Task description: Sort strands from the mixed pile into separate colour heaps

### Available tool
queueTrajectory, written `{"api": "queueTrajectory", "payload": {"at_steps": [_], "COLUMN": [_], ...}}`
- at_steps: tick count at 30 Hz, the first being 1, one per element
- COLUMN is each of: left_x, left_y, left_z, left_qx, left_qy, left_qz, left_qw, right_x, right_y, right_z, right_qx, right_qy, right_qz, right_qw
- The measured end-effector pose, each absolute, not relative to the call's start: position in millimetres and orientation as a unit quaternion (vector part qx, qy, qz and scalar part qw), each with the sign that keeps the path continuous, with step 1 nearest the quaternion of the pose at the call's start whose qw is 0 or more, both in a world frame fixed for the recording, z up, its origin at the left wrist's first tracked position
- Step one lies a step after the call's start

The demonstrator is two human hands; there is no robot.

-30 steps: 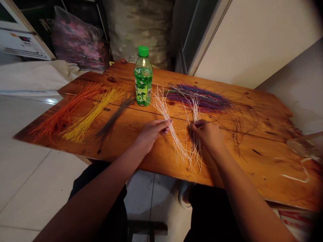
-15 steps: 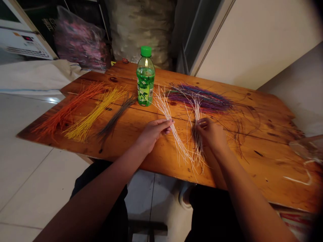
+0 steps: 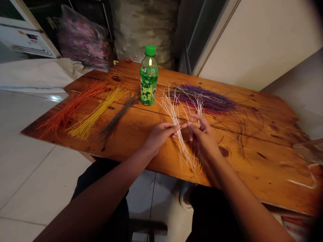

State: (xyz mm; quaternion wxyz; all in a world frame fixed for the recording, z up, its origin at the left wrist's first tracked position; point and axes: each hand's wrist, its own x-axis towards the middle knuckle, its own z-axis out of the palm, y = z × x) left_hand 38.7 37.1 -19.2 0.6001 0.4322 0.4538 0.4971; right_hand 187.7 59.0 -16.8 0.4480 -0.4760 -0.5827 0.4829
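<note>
My left hand [image 3: 165, 132] pinches a loose bundle of white strands [image 3: 184, 149] near its middle, above the wooden table [image 3: 141, 144]. Close on its right is my right hand [image 3: 200, 131], thumb and forefinger pressed together beside the held bundle; whether a strand is between them is too small to tell. A second white bundle [image 3: 200, 105] lies behind and under my right hand, partly hidden. Beyond it spreads a pile of dark purple and blue strands [image 3: 209, 97].
Orange strands [image 3: 73, 104], yellow strands [image 3: 97, 114] and grey strands [image 3: 118, 116] lie on the table's left part. A green-capped bottle [image 3: 148, 82] stands upright behind my left hand. Thin dark strands [image 3: 241, 134] are scattered at the right.
My right hand has moved left from the second white bundle to beside my left hand. My left hand still holds its bundle. The whole view has shifted slightly.
</note>
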Motion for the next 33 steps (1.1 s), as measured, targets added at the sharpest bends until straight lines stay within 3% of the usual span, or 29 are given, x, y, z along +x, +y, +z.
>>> {"api": "queueTrajectory", "payload": {"at_steps": [6, 24, 30, 33], "left_x": [39.7, 46.1, 39.7, 33.6], "left_y": [37.5, 35.5, 34.7, 35.9], "left_z": [-21.2, -23.2, -18.1, -15.0], "left_qx": [0.447, 0.444, 0.419, 0.351], "left_qy": [0.482, 0.440, 0.452, 0.425], "left_qz": [0.503, 0.500, 0.497, 0.515], "left_qw": [0.561, 0.599, 0.611, 0.657], "right_x": [182.3, 177.5, 202.4, 231.8], "right_y": [60.4, 55.9, 71.5, 87.6], "right_z": [-23.0, -21.6, -11.6, -13.8], "right_qx": [-0.434, -0.386, -0.490, -0.589], "right_qy": [-0.496, -0.432, -0.473, -0.516], "right_qz": [0.601, 0.699, 0.526, 0.392], "right_qw": [0.452, 0.420, 0.510, 0.482]}}
